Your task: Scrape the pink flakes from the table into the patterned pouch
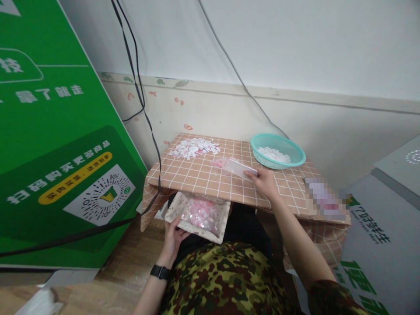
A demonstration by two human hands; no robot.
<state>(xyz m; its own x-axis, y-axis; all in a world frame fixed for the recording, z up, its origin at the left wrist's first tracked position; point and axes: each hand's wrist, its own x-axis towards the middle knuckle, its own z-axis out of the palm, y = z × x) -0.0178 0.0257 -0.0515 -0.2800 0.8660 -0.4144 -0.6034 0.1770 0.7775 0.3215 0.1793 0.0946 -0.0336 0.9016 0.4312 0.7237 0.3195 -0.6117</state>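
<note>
My left hand (174, 238) grips the near left rim of a pale speckled tray (223, 214), held tilted just below the table's front edge. Pink and clear shiny bits (201, 213) lie inside it. Between the thumb and fingers of my right hand (260, 180) is a flat white rectangular piece (241, 169), its far end low over the tabletop. Beside that end, a smear of pink bits (219, 163) lies on the checked cloth. What the white piece is exactly, I cannot tell.
A heap of white and pink paper-like pieces (195, 148) lies at the table's back left. A turquoise basket (278, 151) with white pieces stands back right. A black cable (154, 131) hangs over the table's left edge. A green cabinet (65, 131) stands left.
</note>
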